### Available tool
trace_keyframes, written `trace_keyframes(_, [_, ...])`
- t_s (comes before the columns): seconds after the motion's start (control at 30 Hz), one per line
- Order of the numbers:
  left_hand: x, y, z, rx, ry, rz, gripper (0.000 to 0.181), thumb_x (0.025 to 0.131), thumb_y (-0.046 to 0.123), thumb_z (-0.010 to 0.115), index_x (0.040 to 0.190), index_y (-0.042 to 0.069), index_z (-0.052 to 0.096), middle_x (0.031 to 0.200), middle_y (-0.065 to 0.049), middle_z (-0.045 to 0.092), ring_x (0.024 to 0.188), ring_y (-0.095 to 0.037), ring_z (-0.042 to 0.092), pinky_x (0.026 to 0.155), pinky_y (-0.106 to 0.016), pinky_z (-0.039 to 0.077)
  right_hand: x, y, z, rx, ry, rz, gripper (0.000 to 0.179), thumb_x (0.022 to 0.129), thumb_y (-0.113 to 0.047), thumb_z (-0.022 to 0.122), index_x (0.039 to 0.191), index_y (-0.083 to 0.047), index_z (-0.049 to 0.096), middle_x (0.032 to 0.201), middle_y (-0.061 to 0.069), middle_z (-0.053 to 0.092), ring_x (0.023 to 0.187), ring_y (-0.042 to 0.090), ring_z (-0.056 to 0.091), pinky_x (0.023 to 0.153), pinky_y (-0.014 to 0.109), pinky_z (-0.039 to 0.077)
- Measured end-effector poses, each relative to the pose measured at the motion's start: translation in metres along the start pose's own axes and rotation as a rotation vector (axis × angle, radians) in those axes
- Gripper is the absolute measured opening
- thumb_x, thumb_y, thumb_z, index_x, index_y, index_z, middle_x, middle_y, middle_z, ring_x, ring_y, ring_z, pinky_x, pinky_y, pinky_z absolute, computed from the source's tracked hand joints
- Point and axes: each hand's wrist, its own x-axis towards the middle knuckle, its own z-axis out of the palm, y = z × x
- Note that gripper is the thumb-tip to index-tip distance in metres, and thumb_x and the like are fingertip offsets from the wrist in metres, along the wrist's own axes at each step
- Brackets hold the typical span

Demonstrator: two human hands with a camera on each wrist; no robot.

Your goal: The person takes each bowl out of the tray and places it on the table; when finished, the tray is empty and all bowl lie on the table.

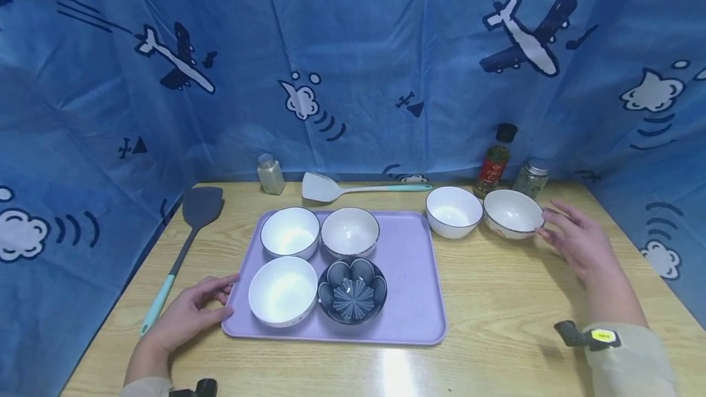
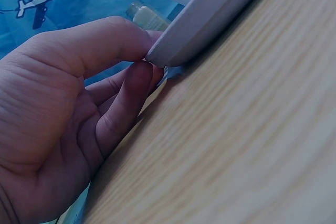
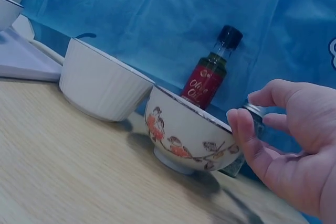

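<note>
My left hand (image 1: pixel 190 311) is at the left edge of a lilac tray (image 1: pixel 410 274), thumb and fingers pinching its rim (image 2: pixel 176 45). Several bowls stand on the tray: a white one (image 1: pixel 290 233), a cream one (image 1: pixel 350 231), a wider white one (image 1: pixel 283 291) and a dark blue flower-patterned one (image 1: pixel 353 291). Off to the right, my right hand (image 1: pixel 576 241) has its fingers spread beside a floral bowl (image 3: pixel 191 132), fingertips right at its rim. This bowl sits upright on the table, alongside a ribbed white bowl (image 3: pixel 100 85).
A dark spatula (image 1: pixel 190 225) lies left of the tray, and a white one (image 1: pixel 325 189) behind it. At the back stand a small jar (image 1: pixel 270 175), an olive oil bottle (image 1: pixel 493 167) and a lidded jar (image 1: pixel 532 179). A blue curtain (image 1: pixel 353 78) borders the wooden table (image 1: pixel 496 299).
</note>
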Motion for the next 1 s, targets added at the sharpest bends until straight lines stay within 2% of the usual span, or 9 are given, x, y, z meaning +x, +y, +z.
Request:
trace_keyframes(0.17, [0.001,0.0,-0.001,0.002,0.002,0.01,0.063,0.085,0.038,0.078,0.142,0.023,0.056,0.115,0.001,0.063,0.101,-0.009,0.058,0.095,-0.011,0.038,-0.002,-0.007,0.005,0.05,-0.002,-0.011,0.088,0.092,-0.007,0.07,0.16,-0.009,0.014,0.108,-0.006,0.063,0.087,0.012,0.071,0.078,0.021,0.058])
trace_keyframes(0.33, [0.002,-0.002,0.0,0.001,0.004,0.016,0.063,0.085,0.038,0.078,0.142,0.023,0.057,0.116,0.001,0.063,0.101,-0.008,0.059,0.095,-0.01,0.037,-0.005,-0.011,0.012,-0.014,0.025,-0.023,0.085,0.091,-0.012,0.072,0.16,-0.011,0.021,0.114,-0.008,0.058,0.088,0.008,0.07,0.077,0.021,0.057])
trace_keyframes(0.43, [0.003,-0.003,0.001,-0.002,0.007,0.024,0.063,0.085,0.038,0.078,0.142,0.022,0.057,0.114,0.001,0.063,0.101,-0.008,0.059,0.095,-0.009,0.037,-0.006,-0.014,0.019,-0.04,-0.011,-0.051,0.085,0.093,-0.013,0.071,0.159,-0.007,0.019,0.113,-0.01,0.06,0.089,0.007,0.07,0.078,0.02,0.057])
trace_keyframes(0.57, [0.004,-0.004,0.002,-0.008,0.009,0.029,0.063,0.085,0.037,0.078,0.142,0.021,0.057,0.113,0.001,0.063,0.1,-0.008,0.059,0.094,-0.009,0.037,-0.008,-0.017,0.032,-0.022,-0.085,-0.069,0.082,0.094,-0.01,0.068,0.159,-0.003,0.018,0.11,-0.01,0.066,0.086,0.01,0.071,0.077,0.02,0.057])
trace_keyframes(0.7, [0.003,-0.003,0.002,0.002,0.005,0.017,0.063,0.085,0.038,0.078,0.142,0.021,0.056,0.113,0.001,0.063,0.1,-0.008,0.059,0.094,-0.012,0.039,-0.009,-0.015,0.047,-0.04,-0.128,-0.069,0.074,0.095,-0.01,0.067,0.156,-0.003,0.026,0.111,-0.009,0.067,0.086,0.012,0.071,0.076,0.02,0.057])
trace_keyframes(0.87, [0.003,-0.002,0.0,0.011,0.002,0.016,0.062,0.086,0.039,0.077,0.142,0.022,0.056,0.114,0.001,0.063,0.1,-0.007,0.059,0.093,-0.015,0.042,-0.01,-0.01,0.066,-0.091,-0.187,-0.061,0.077,0.097,-0.011,0.065,0.156,0.004,0.019,0.112,-0.008,0.066,0.088,0.012,0.072,0.078,0.021,0.057])
trace_keyframes(1.0, [0.001,-0.004,0.001,-0.009,0.007,0.044,0.06,0.086,0.036,0.078,0.141,0.021,0.057,0.115,0.0,0.063,0.099,-0.006,0.059,0.091,-0.015,0.042,-0.011,-0.004,0.077,-0.155,-0.201,-0.042,0.071,0.096,-0.014,0.067,0.154,0.001,0.028,0.114,-0.007,0.066,0.093,0.009,0.07,0.08,0.023,0.058])
